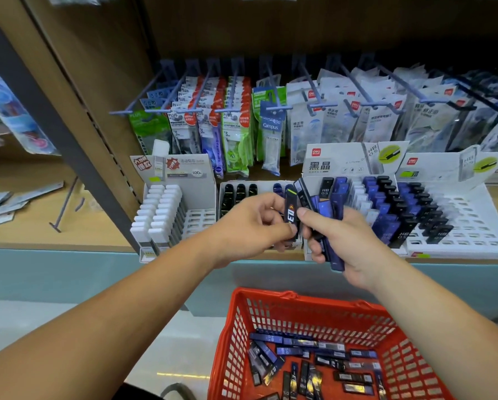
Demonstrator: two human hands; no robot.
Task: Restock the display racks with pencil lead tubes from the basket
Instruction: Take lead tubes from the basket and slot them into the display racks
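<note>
My right hand (340, 241) grips a fanned bunch of blue and black pencil lead tubes (327, 209) in front of the shelf. My left hand (253, 223) pinches one black tube (290, 210) at the left edge of that bunch. Below, a red plastic basket (273, 310) holds several more loose tubes (311, 362). On the shelf stand white display racks: one with white-capped tubes (161, 215), a middle rack (236, 194) partly hidden by my hands, and two racks of blue and black tubes (386, 203) (461, 220), the rightmost with open slots.
Blue hooks (273, 82) above the racks carry hanging packets of correction tape and refills. A dark upright post (68, 134) divides this bay from the left bay, where packets lie on the shelf. The shelf's front edge (68, 246) runs below the racks.
</note>
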